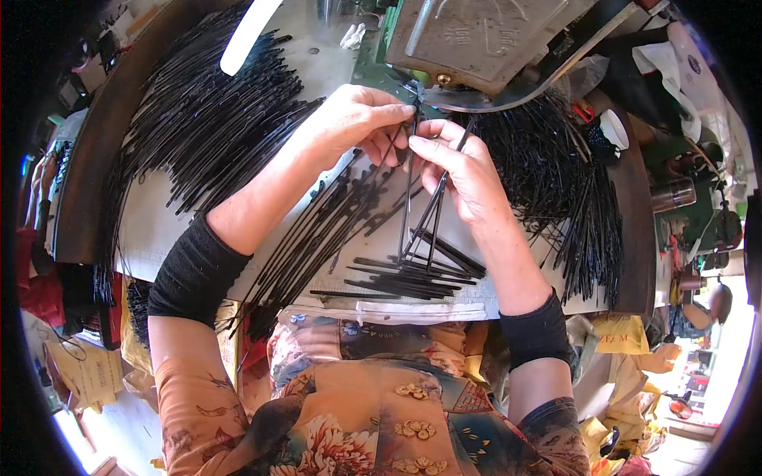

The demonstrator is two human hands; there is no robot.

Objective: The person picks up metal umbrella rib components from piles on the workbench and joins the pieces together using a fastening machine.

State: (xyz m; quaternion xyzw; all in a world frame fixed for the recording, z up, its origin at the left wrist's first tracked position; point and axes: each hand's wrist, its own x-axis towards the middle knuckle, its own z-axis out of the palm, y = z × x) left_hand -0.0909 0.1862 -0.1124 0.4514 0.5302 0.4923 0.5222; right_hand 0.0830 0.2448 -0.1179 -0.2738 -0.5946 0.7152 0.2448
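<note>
Close to the tip of a bench machine [476, 47], my left hand [369, 127] is closed, thumb and forefinger pinching the upper end of a thin black strip [409, 190]. My right hand [460, 163] is just to its right, fingers closed around several black strips [435, 210] that hang down towards me. Below the hands, short black strips [413, 278] lie crosswise near the table's front edge. Longer black strips [317, 230] lie slanted under my left forearm. What exactly the fingertips grip at the machine is partly hidden.
A large heap of black strips [214, 111] covers the table's left side. Another heap [548, 174] lies on the right. The machine's curved metal arm [548, 79] reaches over the back. A white lamp tube [248, 36] hangs above. Brown raised edges [86, 182] flank the white tabletop [155, 214].
</note>
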